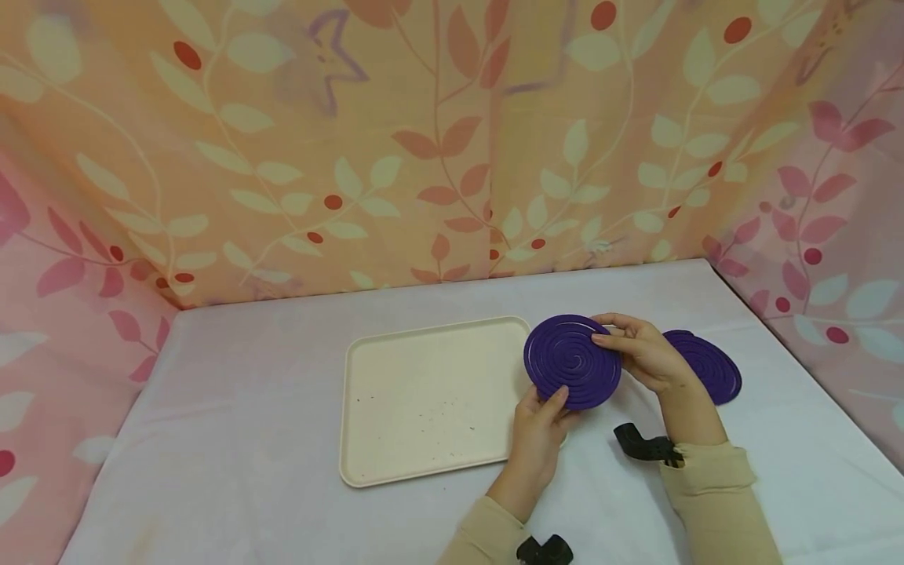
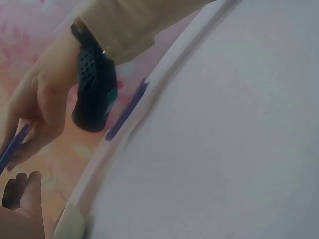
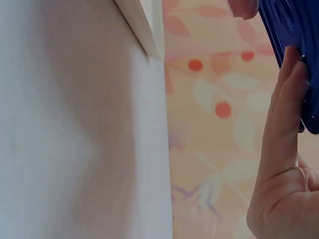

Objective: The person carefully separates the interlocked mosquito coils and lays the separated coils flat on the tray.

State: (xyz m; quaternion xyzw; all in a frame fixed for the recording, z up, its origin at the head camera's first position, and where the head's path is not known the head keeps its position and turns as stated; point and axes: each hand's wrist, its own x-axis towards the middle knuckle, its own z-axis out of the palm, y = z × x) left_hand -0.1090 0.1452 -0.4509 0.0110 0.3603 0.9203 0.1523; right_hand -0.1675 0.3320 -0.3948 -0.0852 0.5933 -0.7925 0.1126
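A purple round coiled mat (image 1: 572,362) with a spiral of raised ridges is held up off the table, tilted to face the head camera. My left hand (image 1: 537,439) grips its lower edge, thumb on the front. At its upper right edge, my right hand (image 1: 650,353) pinches it between thumb and fingers. A second purple coiled mat (image 1: 709,367) lies on the table behind the right forearm, which partly hides it. The left wrist view catches the held mat (image 2: 14,147) edge-on. In the right wrist view, right-hand fingers (image 3: 289,104) lie along the held mat (image 3: 294,50).
A cream rectangular tray (image 1: 417,408) with dark specks lies left of the hands, its right end partly behind the mat and left hand. White cloth covers the table (image 1: 247,439). Patterned curtains (image 1: 424,157) stand behind and beside it. Black wrist devices (image 1: 646,445) sit on both wrists.
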